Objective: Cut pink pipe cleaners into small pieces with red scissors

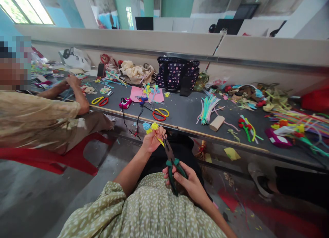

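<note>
R hand [189, 181] wrapped round dk-green handles of the pliers [170, 156], dark metal nose tapering fwd over the lap [151, 166]. L hand [153, 141] pinching fuzzy blue & yellow flowers [154, 126] w/ a thin yellow stem [161, 142]; can't tell if jaws bite it. Beyond, on the dark table [180, 109]: scissors [155, 110], red/yellow loops; splayed pastel pipe-cleaner bundle [208, 106]; flat pink sheet [135, 93]; boxy patterned fabric bag [174, 72] at back.

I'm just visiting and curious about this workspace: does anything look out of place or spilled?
Yes, mildly: a yellow scrap lies below the workbench, looking dropped, while the bundle of fuzzy stems sits on top. The pliers in the right hand show no visible damage.
</note>
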Demonstrator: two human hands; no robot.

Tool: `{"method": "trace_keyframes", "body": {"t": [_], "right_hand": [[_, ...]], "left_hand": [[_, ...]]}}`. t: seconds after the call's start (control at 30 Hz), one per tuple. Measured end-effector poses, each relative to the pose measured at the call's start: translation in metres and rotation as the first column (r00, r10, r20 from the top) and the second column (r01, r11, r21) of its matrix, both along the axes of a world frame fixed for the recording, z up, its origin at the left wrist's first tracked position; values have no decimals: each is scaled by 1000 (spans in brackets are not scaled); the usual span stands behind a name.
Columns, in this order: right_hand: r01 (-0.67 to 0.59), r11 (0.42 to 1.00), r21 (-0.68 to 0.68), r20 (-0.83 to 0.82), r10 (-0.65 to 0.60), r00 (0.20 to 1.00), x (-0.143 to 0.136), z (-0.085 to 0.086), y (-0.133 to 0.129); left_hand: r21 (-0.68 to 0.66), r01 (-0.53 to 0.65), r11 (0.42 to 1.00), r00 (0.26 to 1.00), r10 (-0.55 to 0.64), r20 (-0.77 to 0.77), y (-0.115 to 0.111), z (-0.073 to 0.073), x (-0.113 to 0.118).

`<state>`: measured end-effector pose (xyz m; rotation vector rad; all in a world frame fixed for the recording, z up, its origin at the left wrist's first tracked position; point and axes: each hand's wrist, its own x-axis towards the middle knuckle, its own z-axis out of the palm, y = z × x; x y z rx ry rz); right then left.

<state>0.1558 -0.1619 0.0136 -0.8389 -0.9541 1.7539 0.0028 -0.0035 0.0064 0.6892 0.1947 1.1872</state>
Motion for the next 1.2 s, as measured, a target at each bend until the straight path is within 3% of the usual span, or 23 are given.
{"method": "trace_keyframes", "body": {"t": [0.23,0.47,0.83,1.03,1.2], "right_hand": [[6,1000,-5,-2,-6,1000,0,-2,1],[93,996,-5,-22,-93,995,0,-5,5],[230,973,-33,19,-230,973,8,-6,20],[277,960,37,106,-280,954,21,0,68],[272,949,161,302,-310,901,33,-10,146]], "left_hand": [[-81,4,997,1000,-4,8,0,3,1],[-195,66,979,998,-69,-11,10,-1,2],[-133,34,990,983,-57,-177,21,-9,-2],[-46,28,999,973,-38,-229,41,-10,-1],[41,-17,999,964,27,-263,79,-12,8]]}}
